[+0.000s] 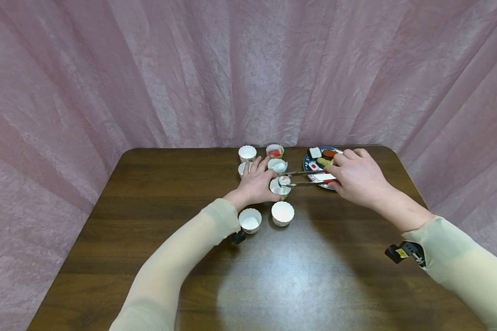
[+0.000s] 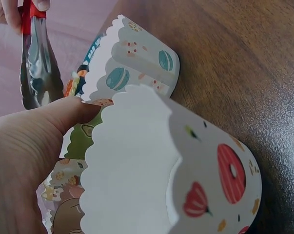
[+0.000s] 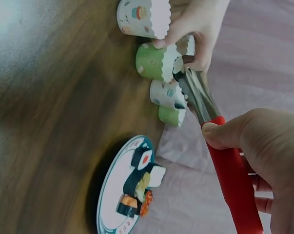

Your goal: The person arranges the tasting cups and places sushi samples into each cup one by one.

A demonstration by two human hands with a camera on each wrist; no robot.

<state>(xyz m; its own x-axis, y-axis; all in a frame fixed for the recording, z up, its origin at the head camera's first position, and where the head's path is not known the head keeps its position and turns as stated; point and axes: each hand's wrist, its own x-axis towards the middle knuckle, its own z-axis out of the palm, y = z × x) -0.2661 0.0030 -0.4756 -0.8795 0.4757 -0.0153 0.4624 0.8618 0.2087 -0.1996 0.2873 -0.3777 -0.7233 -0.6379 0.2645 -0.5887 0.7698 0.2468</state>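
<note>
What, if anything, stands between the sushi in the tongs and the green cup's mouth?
Nothing visible: the tongs hold the sushi at the mouth of the green cup, with the left hand at its side.

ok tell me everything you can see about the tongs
The tongs have red handles and shiny, metal-looking arms with wavy edges. The right hand grips the handles. They point leftward, arms apart, tips either side of a sushi piece at the mouth of a green cup; whether they squeeze it is unclear.
</note>
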